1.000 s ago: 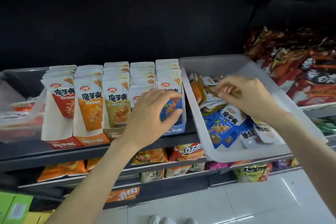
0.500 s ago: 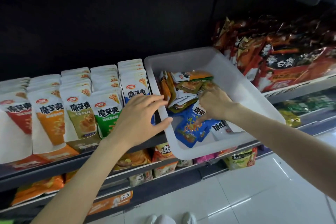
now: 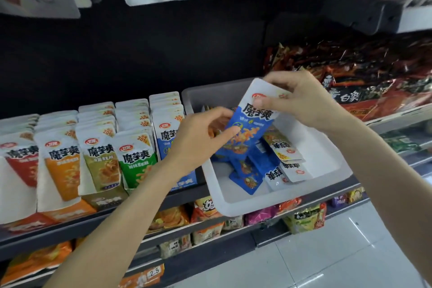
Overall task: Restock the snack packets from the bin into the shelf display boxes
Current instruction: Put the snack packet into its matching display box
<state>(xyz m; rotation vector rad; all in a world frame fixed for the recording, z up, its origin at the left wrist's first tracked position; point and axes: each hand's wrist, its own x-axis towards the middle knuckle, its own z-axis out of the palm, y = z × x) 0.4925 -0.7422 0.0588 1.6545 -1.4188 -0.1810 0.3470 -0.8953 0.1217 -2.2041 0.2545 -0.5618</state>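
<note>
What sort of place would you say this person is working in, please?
Most likely a small shop's snack aisle. Dark tiered shelves carry cardboard display boxes of matching white snack pouches, an orange price tag sits on a lower shelf edge, and a white plastic restocking bin holds loose packets.
</note>
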